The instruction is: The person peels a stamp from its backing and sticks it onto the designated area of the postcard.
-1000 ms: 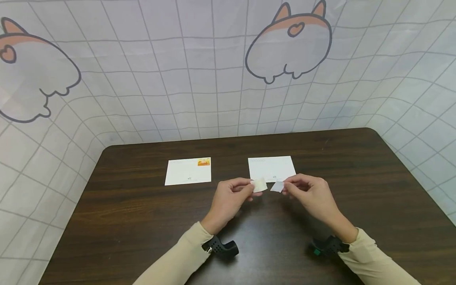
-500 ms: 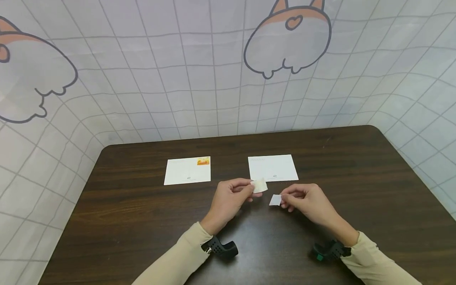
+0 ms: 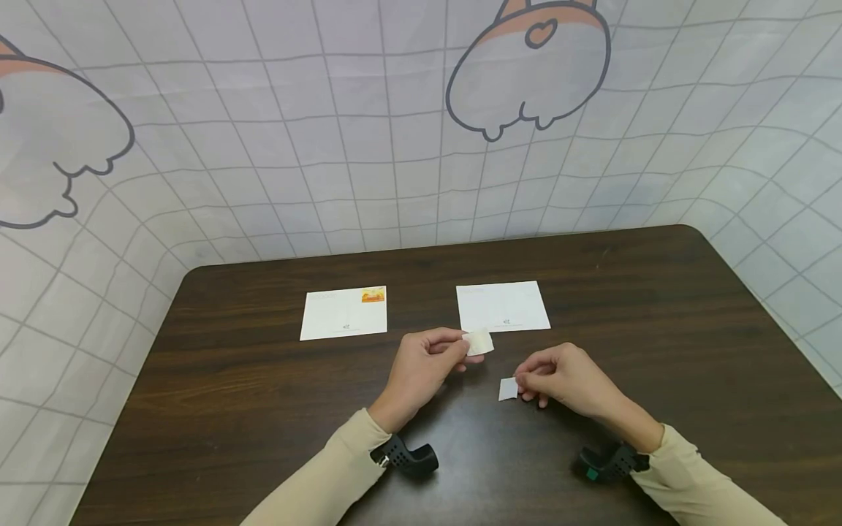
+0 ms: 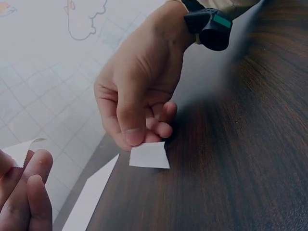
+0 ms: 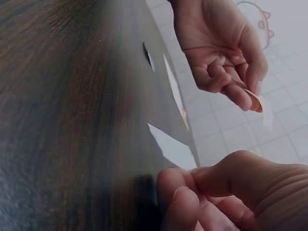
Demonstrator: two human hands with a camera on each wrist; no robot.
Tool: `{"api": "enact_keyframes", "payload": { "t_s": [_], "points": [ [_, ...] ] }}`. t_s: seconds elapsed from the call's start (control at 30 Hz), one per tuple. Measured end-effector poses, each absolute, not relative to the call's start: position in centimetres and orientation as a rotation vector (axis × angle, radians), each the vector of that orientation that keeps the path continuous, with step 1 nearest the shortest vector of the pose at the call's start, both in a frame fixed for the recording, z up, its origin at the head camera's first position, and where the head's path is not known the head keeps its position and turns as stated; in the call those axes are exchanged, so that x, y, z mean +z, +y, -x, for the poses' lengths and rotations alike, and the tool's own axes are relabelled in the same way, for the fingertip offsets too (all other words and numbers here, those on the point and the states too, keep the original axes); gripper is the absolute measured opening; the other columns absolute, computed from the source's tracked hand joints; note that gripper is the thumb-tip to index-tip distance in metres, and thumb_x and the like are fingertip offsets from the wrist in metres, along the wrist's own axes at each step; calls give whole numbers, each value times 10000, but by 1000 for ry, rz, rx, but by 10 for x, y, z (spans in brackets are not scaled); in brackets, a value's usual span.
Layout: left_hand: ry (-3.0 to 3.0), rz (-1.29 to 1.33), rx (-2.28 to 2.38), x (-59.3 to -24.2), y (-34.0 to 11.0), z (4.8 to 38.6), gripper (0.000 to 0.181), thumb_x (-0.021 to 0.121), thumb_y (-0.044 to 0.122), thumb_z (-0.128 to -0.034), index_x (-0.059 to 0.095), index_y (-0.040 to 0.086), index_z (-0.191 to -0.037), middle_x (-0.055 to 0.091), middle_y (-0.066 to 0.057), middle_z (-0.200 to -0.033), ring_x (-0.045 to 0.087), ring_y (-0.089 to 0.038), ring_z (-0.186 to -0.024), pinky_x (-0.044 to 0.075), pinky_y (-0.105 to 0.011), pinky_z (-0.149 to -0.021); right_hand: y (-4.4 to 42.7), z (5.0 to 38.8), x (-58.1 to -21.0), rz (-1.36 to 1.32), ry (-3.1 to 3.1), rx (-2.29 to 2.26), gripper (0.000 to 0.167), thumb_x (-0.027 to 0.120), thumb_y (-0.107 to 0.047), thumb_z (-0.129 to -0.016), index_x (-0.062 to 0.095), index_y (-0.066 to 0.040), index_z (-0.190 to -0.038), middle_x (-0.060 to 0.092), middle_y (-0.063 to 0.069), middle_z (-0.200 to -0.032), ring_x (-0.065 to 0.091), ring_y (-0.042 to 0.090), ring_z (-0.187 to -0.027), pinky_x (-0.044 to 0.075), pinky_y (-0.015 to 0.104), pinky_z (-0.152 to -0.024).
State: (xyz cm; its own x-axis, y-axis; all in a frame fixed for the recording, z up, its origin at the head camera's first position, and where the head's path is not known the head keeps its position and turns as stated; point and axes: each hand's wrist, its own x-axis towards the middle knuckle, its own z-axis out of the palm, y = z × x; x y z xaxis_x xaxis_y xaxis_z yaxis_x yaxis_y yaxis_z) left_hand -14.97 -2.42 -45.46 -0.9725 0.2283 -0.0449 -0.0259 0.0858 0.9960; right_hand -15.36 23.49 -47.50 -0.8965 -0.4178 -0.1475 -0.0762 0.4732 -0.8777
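Between thumb and fingers my left hand [image 3: 424, 372] pinches a postage stamp [image 3: 479, 342], pale side up in the head view. Its perforated edge shows in the left wrist view, and the right wrist view gives a glimpse of its orange side. My right hand [image 3: 572, 380] pinches a small white piece of paper [image 3: 508, 389] by its edge, above the table; the same paper [image 4: 149, 155] appears in the left wrist view. Just beyond the left hand lies a white card [image 3: 503, 307] with small print. A second white card [image 3: 343, 318], left of it, bears an orange-yellow stamp [image 3: 373, 295] at its upper right corner.
The dark wooden table [image 3: 230, 409] has a rounded far edge. Behind and beside it hangs a white grid-patterned curtain [image 3: 296, 146] with cartoon animal drawings. Each wrist wears a black strapped device, such as the left wrist camera [image 3: 417, 460].
My right hand has moved toward the body, away from the left hand, carrying the small white paper. The left hand stays about where it was with the stamp. The head view has tilted down slightly.
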Motion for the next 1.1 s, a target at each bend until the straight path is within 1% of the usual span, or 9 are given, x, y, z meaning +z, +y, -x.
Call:
{"api": "enact_keyframes", "payload": {
  "t_s": [0.27,0.4,0.43,0.57,0.63,0.67,0.83,0.93,1.1],
  "points": [
    [2160,-200,1999,-453,-24,150,234,680,149,-987,758,32,-1173,809,-184,-1025,794,-330,-973,585,-219,-706,235,153,-468,387,2425,-1310,121,734,-140,-907,806,-59,-958,778,53,-760,692,122,-635,604,287,-583],
    [2161,-205,1999,-452,-24,150,233,683,146,-985,758,28,-1171,808,-183,-1033,804,-285,-953,603,-230,-727,237,152,-464,407,2479,-1238,119,744,-140,-896,813,-71,-966,781,27,-768,691,136,-634,593,273,-587],
    [2163,-206,1997,-452,-24,150,233,686,150,-985,758,29,-1171,809,-180,-1030,804,-277,-942,593,-222,-709,237,152,-462,413,2498,-1214,121,747,-144,-895,814,-78,-971,781,16,-769,691,138,-636,586,267,-587],
    [2182,-195,1974,-453,-24,149,234,696,174,-984,764,49,-1169,816,-158,-1002,788,-264,-888,473,-167,-581,240,151,-459,424,2573,-1129,124,752,-181,-903,817,-110,-981,773,-34,-765,682,125,-637,548,244,-581],
    [2186,-190,1967,-454,-23,149,236,701,182,-982,766,53,-1169,817,-156,-993,774,-257,-866,420,-163,-554,241,150,-458,434,2612,-1103,114,755,-205,-911,816,-131,-973,761,-53,-747,671,100,-633,527,231,-580],
    [2185,-187,1965,-454,-23,149,235,701,181,-982,767,55,-1169,817,-156,-993,772,-251,-864,421,-162,-556,241,150,-457,441,2634,-1099,102,757,-210,-913,814,-141,-963,757,-62,-740,666,84,-630,521,225,-583],
    [2166,-197,1984,-454,-23,150,243,698,166,-980,761,33,-1174,812,-179,-1005,791,-277,-899,549,-204,-670,241,149,-456,516,2779,-1148,29,788,-188,-901,803,-186,-925,751,-99,-768,646,-15,-680,533,189,-642],
    [2165,-207,1989,-454,-23,152,241,695,162,-981,760,31,-1173,811,-180,-1005,790,-294,-911,587,-245,-720,238,151,-456,595,2850,-1227,62,810,-145,-885,802,-173,-940,773,-94,-822,658,-44,-736,567,189,-679],
    [2162,-227,1991,-453,-23,154,240,689,154,-984,757,36,-1181,811,-180,-1005,783,-324,-925,613,-301,-769,231,154,-455,741,2928,-1388,161,833,-48,-843,797,-151,-962,792,-71,-874,671,-48,-749,600,177,-693]
  ]
}}
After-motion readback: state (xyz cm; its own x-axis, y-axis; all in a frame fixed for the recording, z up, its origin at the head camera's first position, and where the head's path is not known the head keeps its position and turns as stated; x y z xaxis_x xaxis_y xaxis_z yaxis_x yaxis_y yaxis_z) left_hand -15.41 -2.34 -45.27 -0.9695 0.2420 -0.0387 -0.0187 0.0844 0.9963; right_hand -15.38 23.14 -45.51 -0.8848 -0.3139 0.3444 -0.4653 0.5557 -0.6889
